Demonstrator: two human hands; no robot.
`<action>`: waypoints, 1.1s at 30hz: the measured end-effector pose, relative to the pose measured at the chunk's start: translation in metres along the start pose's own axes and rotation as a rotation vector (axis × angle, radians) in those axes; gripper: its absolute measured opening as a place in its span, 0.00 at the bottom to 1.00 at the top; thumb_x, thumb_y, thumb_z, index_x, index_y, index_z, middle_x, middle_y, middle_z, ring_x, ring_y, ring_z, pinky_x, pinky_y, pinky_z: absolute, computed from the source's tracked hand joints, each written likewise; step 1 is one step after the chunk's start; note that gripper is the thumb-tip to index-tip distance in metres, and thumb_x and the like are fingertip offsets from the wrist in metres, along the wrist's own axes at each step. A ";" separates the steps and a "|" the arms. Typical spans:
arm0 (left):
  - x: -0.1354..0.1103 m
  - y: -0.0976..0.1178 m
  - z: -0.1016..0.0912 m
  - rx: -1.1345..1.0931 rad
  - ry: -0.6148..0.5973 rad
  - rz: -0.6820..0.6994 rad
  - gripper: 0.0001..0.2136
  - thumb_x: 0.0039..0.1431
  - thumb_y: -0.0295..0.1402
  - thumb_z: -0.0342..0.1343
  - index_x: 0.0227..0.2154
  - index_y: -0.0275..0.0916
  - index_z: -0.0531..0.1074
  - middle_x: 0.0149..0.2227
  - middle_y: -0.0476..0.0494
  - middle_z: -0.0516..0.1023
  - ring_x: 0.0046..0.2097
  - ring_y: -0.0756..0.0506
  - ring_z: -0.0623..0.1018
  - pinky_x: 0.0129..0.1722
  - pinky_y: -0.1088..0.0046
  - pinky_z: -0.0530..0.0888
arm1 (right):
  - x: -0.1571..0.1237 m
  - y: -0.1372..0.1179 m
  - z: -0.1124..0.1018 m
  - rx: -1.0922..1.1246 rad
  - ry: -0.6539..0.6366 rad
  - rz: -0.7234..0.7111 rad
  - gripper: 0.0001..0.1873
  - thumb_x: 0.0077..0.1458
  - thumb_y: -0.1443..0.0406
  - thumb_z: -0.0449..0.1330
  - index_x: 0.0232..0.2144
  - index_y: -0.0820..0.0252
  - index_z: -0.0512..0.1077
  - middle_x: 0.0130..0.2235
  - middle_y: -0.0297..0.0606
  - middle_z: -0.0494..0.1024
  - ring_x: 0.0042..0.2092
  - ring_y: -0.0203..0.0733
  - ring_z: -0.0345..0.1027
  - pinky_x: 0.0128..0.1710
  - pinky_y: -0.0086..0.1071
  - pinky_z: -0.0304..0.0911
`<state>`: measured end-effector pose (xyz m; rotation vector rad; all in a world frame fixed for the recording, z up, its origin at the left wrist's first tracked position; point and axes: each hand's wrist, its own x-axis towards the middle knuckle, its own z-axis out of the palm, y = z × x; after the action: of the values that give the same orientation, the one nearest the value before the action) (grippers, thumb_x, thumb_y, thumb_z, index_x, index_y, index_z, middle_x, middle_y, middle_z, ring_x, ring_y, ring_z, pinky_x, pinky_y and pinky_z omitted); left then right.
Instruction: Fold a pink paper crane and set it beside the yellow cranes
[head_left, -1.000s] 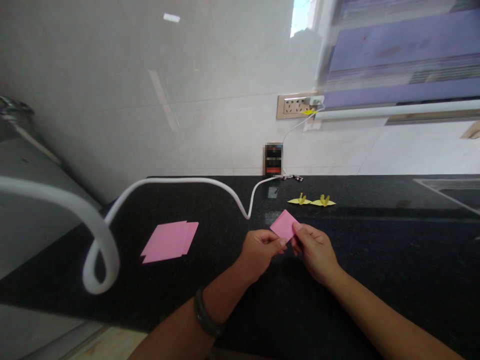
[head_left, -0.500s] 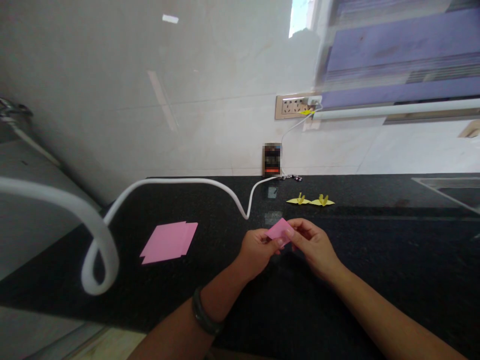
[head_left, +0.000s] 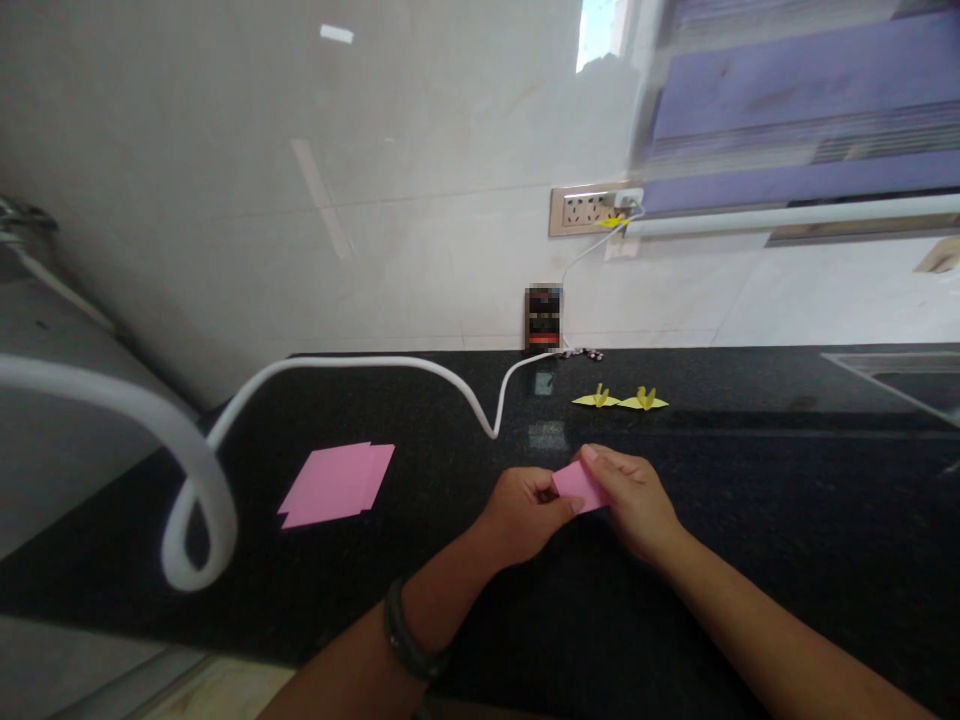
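A small folded pink paper is pinched between both my hands low over the black counter. My left hand grips its left edge with thumb and curled fingers; a dark band sits on that wrist. My right hand covers its right side, fingers pressed down on it. To the left, a short stack of pink paper sheets lies flat. Two yellow folded paper cranes stand behind my hands.
A thick white hose loops across the counter's left part and runs toward the wall. A small dark device leans against the tiled wall, cabled to a wall socket. A sink edge shows far right.
The pink paper has come down from a raised, tilted position to close over the counter, and it looks folded smaller. Both hands moved slightly toward me with it.
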<state>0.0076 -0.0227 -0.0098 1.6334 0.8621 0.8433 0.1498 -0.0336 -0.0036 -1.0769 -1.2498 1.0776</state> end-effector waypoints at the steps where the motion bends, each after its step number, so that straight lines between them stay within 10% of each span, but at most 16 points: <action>1: 0.000 0.000 0.000 -0.027 -0.004 -0.014 0.11 0.44 0.36 0.54 0.23 0.30 0.70 0.21 0.49 0.68 0.23 0.54 0.65 0.21 0.79 0.60 | 0.001 0.001 -0.001 0.051 0.011 0.047 0.18 0.50 0.55 0.50 0.19 0.62 0.67 0.19 0.32 0.64 0.21 0.33 0.57 0.21 0.27 0.53; 24: 0.006 0.006 -0.002 -0.231 0.053 -0.100 0.12 0.46 0.37 0.53 0.24 0.29 0.70 0.21 0.45 0.71 0.18 0.55 0.67 0.18 0.80 0.63 | -0.001 -0.003 0.000 0.018 -0.010 -0.049 0.10 0.45 0.62 0.58 0.32 0.59 0.67 0.26 0.32 0.68 0.26 0.33 0.62 0.25 0.27 0.60; 33: 0.007 0.003 -0.002 -0.205 0.063 -0.101 0.12 0.45 0.36 0.54 0.25 0.29 0.71 0.21 0.44 0.72 0.19 0.54 0.68 0.20 0.78 0.65 | -0.001 0.001 -0.005 -0.359 0.057 -0.360 0.07 0.47 0.66 0.56 0.32 0.57 0.69 0.30 0.35 0.69 0.31 0.36 0.64 0.29 0.30 0.61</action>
<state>0.0093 -0.0163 -0.0061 1.3806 0.8647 0.8856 0.1546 -0.0345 -0.0043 -1.0825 -1.5576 0.5582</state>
